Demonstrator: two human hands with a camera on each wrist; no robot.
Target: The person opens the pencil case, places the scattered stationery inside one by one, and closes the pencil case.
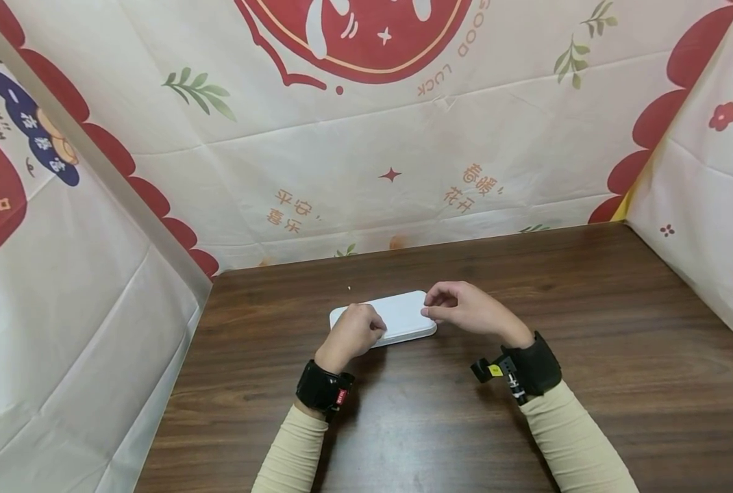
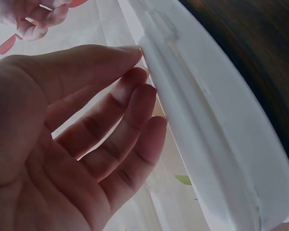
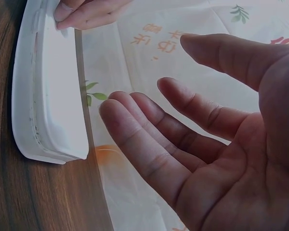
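A flat white case point(image 1: 400, 316) with rounded corners lies on the wooden table, its lid down. Along its side a seam between lid and base shows in the left wrist view, where the case point(image 2: 192, 120) fills the right part. My left hand point(image 1: 353, 333) is over the near left part of the case; its bent fingertips point(image 2: 144, 96) rest at the lid's edge. By the case's right end hovers my right hand point(image 1: 468, 308). In the right wrist view this hand point(image 3: 221, 130) has loosely bent, spread fingers with nothing between them, apart from the case.
The brown wooden table point(image 1: 416, 418) extends around the case. Printed white cloth point(image 1: 366, 164) hangs behind it, with more cloth at the left point(image 1: 83, 329) and right point(image 1: 712, 192). Each wrist wears a black strap, and the right one point(image 1: 533, 363) carries a small protruding device.
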